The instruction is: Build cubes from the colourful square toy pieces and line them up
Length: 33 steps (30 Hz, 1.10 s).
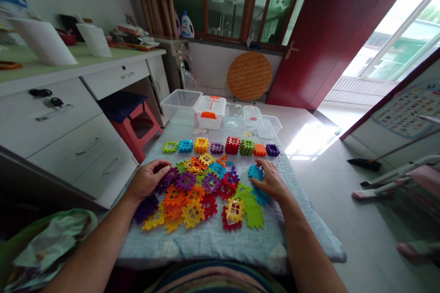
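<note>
A heap of flat, square, waffle-like plastic tiles (202, 192) in several colours lies on a pale blue cloth-covered table (213, 238). Behind the heap runs a row of stacked tiles sorted by colour (220, 146), from green at the left to purple at the right. My left hand (147, 178) rests on the left edge of the heap, fingers curled over purple tiles (170, 177). My right hand (270, 181) sits at the right edge, its fingers closed on a blue tile (255, 172).
Clear plastic boxes (182, 103), one with an orange latch (209, 112), stand at the table's far end. A white desk with drawers (68, 119) and a red stool (135, 123) are at the left. A green bag (48, 242) lies at lower left.
</note>
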Available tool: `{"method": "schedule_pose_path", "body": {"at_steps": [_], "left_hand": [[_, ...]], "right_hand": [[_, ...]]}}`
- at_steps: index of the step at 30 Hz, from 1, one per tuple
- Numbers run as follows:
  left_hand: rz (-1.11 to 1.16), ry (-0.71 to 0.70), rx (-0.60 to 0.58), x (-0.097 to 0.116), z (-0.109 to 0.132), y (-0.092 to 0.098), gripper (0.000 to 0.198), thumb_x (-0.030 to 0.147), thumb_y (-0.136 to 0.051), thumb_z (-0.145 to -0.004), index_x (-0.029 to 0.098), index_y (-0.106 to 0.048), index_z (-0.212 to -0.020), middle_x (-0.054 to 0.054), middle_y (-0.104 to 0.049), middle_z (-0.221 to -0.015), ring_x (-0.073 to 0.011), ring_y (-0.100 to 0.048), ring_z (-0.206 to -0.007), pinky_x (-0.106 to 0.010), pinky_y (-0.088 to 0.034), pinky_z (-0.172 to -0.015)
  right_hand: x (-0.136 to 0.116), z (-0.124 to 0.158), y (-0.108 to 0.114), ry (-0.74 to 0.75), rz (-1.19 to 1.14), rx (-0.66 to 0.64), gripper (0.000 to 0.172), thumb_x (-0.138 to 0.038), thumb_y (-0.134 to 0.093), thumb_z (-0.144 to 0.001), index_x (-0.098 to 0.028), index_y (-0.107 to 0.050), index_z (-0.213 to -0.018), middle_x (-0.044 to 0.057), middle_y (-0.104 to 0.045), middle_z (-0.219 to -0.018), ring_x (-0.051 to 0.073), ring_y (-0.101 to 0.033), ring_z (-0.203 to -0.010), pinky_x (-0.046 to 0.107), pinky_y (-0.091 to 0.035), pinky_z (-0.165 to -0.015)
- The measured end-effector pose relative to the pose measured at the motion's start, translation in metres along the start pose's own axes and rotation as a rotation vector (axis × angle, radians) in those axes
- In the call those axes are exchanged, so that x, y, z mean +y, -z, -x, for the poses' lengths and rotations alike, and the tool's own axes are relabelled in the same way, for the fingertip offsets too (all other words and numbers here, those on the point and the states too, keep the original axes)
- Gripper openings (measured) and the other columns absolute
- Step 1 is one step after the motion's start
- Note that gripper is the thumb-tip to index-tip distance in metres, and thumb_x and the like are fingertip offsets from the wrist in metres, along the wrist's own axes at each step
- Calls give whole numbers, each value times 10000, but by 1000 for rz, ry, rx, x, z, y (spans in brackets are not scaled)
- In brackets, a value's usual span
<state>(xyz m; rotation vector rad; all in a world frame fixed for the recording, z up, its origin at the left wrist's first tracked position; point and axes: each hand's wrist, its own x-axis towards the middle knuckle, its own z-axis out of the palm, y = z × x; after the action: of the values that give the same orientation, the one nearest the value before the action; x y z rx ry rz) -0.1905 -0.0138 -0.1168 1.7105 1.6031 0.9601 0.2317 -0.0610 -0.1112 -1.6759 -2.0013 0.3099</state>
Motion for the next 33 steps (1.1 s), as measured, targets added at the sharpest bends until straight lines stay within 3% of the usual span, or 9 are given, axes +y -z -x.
{"method": "schedule_pose_path", "body": {"at_steps": [15,22,25,28,30,33], "left_hand": [[43,16,-12,-1,-1,-1,447,576,-646,-700,189,-696,-916,-47,-744,-902,-236,-673,-854,-308,-528,-801],[158,71,-32,-3,-4,6,527,584,-659,-690,166,-667,-1010,-67,-720,-965,-231,-668,-838,-313,-536,-760],[12,0,33,15,1,15,514,572,-646,-699,178,-665,-1028,-73,-698,-1065,-270,-644,-969,-371,-495,-909],[-127,-178,34,47,11,16,450,516,-630,-760,197,-643,-1077,-72,-660,-1164,-284,-586,-1112,-409,-406,-1043],[-165,-320,-31,73,20,9,415,473,-628,-789,212,-631,-1112,-72,-639,-1210,-270,-561,-1158,-403,-389,-1065],[-226,-496,-221,108,30,-15,459,419,-683,-765,238,-613,-1181,-73,-626,-1245,-269,-537,-1190,-413,-391,-1066]], "right_hand": [[3,2,-2,-45,9,25,639,-282,-637,-674,-190,-490,-1289,95,-604,-1070,280,-537,-1031,466,-419,-951],[-6,-1,0,-33,-59,73,654,-258,-632,-672,-184,-472,-1301,97,-582,-1076,273,-554,-1023,472,-431,-963],[-18,-4,-3,35,-145,121,672,-244,-632,-690,-194,-430,-1329,90,-588,-1073,257,-569,-1017,451,-461,-942],[-35,-6,-9,146,-207,112,704,-229,-644,-699,-210,-395,-1357,88,-597,-1088,249,-579,-1019,435,-483,-922],[-46,-8,-13,216,-221,89,733,-224,-656,-702,-221,-372,-1378,89,-599,-1100,252,-580,-1031,443,-478,-936],[-61,-7,-15,280,-225,58,780,-228,-674,-716,-238,-328,-1415,93,-596,-1121,260,-581,-1057,459,-465,-965]]}}
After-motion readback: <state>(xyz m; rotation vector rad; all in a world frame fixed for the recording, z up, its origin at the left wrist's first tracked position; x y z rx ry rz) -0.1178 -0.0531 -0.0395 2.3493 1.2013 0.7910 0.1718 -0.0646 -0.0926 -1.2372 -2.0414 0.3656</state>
